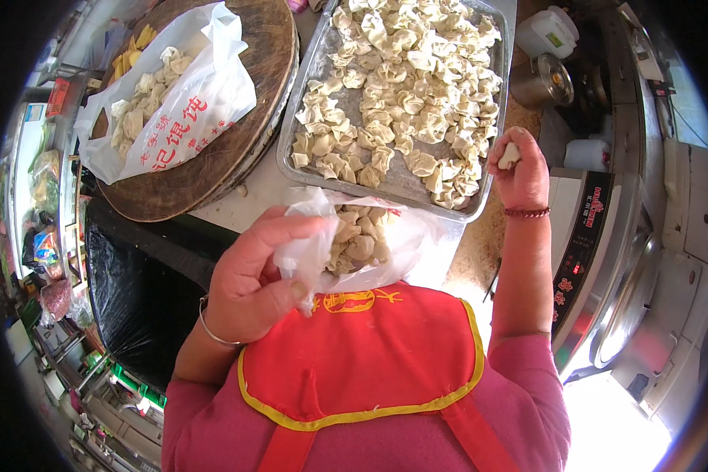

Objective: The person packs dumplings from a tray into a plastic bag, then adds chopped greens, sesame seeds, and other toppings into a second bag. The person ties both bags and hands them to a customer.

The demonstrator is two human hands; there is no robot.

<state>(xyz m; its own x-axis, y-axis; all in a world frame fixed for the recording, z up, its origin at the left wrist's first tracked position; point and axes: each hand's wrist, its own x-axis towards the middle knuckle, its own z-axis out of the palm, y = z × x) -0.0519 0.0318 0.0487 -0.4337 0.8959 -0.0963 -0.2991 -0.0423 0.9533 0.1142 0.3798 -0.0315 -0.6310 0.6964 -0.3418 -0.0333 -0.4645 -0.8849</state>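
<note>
My left hand (248, 275), with a silver bangle at the wrist, pinches the edge of a thin white plastic bag (417, 245) close to my chest. Folded wontons (360, 242) fill the bag's open mouth. My right hand (525, 171), wearing a dark red bead bracelet, is raised by the right rim of a metal tray (407, 176). Its fingers are curled around a pale wonton (510, 156). Many wontons (429, 79) lie heaped on the tray, with a patch of bare metal showing at its left and front.
At the left, a round wooden chopping block (161, 197) carries another printed plastic bag (212, 118) of wontons. A black bag-lined bin (145, 291) stands below it. On the right are a cooker (582, 236), a metal pot (544, 81) and a white plastic jug (549, 33).
</note>
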